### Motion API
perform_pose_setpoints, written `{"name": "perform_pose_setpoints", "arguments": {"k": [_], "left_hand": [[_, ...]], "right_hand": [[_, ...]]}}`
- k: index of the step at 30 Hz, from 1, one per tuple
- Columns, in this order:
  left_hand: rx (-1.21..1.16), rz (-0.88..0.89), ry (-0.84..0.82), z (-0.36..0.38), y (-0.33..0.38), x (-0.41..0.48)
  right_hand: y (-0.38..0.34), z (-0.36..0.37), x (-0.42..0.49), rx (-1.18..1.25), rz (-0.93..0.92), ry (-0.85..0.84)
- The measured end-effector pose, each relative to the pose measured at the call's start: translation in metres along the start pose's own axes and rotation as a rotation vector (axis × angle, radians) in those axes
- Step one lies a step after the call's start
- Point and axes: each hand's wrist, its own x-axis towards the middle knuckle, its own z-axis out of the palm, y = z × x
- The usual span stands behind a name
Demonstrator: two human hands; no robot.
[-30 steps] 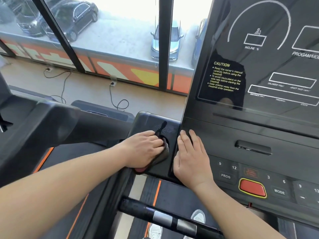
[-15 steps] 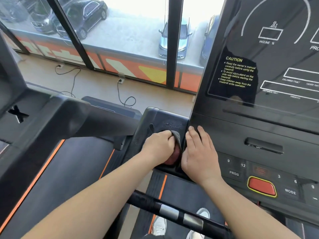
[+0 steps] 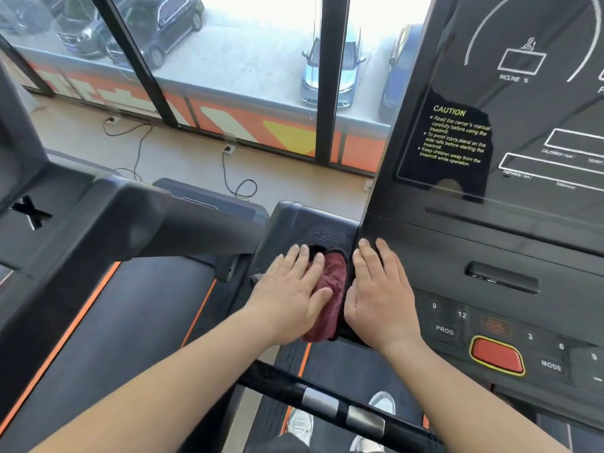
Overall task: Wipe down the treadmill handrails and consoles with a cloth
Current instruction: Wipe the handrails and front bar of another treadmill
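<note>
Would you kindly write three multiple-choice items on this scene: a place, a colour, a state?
1. Where is the cloth? A on the floor; B in the side pocket left of the console; C on the belt.
2. What colour is the large button? A green; B blue; C red.
3. How is the left hand? A flat on the cloth; B a fist; C lifted away.
Answers: 1 B, it lies in the pocket. 2 C, red with a yellow rim. 3 A, its fingers lie straight.
</note>
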Motion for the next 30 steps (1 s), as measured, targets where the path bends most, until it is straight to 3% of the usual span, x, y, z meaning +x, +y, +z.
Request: {"name": "perform_pose_setpoints", "arguments": {"k": [2, 8, 11, 15, 18, 20, 24, 26, 30], "left_hand": [[-0.005, -0.006, 0.042, 0.006, -0.001, 0.019], [-0.066, 0.181, 0.509, 0.036, 0.015, 0.013], [-0.140, 0.160, 0.558, 0.034, 0.002, 0.003], [-0.474, 0.062, 0.713, -0.001, -0.029, 0.002], [-0.349, 0.019, 0.885, -0.026, -0.035, 0.007], [-0.156, -0.003, 0.784, -0.023, -0.027, 0.021], [0.010, 0.103, 0.340, 0.009, -0.002, 0.046], [-0.064, 0.120, 0.232, 0.002, -0.002, 0.058], [-0.256, 0.149, 0.170, -0.038, -0.029, 0.095]], "right_hand": [[0.000, 0.001, 0.001, 0.001, 0.003, 0.006], [0.002, 0.002, 0.002, 0.022, 0.011, 0.004], [0.002, 0.002, 0.004, 0.021, 0.012, 0.016], [0.003, 0.003, 0.001, 0.020, 0.003, 0.029], [0.001, 0.001, 0.002, 0.001, 0.005, 0.014], [0.001, 0.001, 0.002, -0.004, 0.006, 0.008], [0.000, 0.001, 0.002, -0.011, 0.005, 0.003], [0.001, 0.001, 0.004, -0.013, 0.005, 0.001], [0.002, 0.002, 0.005, -0.004, -0.003, 0.015]]}}
